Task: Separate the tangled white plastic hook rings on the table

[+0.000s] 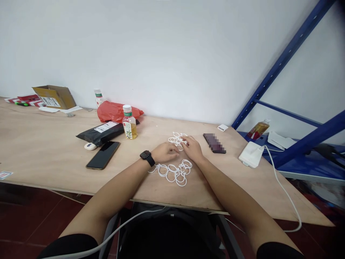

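Both forearms reach out over the plywood desk [54, 147] and meet at the middle of the view. The left hand [167, 152], with a black smartwatch [147, 158] on its wrist, lies palm-down with its fingers curved toward the upper cluster of white plastic rings [176, 139] at 12 o'clock. The right hand [193, 148] is also palm-down, its fingertips at the edge of that cluster, angled in toward the left hand. Neither hand is spread flat, but whether either is pinching a ring is hidden by the fingers. A second cluster of white rings [180, 176] lies at 6 o'clock, just below the hands, its loops overlapping. The two clusters seem to be kept close together so both hands can reach them easily. Other items sit farther out, perhaps moved aside to leave working room: a black smartphone [102, 155] at 9 o'clock, a bottle of yellow drink [129, 123] at 10 o'clock beside a black mailer bag [100, 133], and a dark phone [214, 143] at 2 o'clock. A white power bank [251, 154] lies at 3 o'clock, its white cable [283, 187] running off the desk's edge, probably to reach the person.
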Available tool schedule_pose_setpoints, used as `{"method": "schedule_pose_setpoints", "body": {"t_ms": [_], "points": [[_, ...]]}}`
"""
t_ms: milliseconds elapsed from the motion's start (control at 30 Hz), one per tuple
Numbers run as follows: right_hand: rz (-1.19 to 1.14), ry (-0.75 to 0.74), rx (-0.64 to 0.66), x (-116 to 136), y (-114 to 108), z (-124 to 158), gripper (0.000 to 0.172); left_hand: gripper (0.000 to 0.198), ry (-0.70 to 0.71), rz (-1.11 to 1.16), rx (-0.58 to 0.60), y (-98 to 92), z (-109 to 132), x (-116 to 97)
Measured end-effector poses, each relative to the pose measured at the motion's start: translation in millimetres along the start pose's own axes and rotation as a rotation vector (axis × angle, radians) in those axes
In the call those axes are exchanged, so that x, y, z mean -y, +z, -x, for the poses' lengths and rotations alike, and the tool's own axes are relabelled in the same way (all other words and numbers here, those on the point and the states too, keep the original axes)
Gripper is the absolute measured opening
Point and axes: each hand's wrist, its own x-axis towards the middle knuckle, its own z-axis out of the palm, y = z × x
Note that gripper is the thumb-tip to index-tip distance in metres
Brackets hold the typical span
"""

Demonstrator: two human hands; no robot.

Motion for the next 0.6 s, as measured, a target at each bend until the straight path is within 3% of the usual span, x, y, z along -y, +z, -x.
{"method": "schedule_pose_setpoints", "body": {"t_ms": [100, 267, 433, 600], "points": [[-0.029, -0.028, -0.004, 0.7, 2.4, -0.3, 0.024, 0.025, 0.111, -0.078, 0.072, 13.8, -6.0, -4.6], [-0.081, -0.017, -0.033, -0.9, 3.4, -0.5, 0.023, 0.031, 0.128, -0.195, 0.186, 28.5, -5.6, -6.4], [-0.127, -0.006, -0.049, -2.0, 1.5, -0.2, 0.02, 0.017, 0.104, -0.18, 0.205, 26.5, -2.4, -2.1], [-0.165, -0.02, -0.036, 0.6, 0.4, 0.5, 0.018, 0.011, 0.003, -0.066, 0.125, 15.7, 1.6, 9.1]]}}
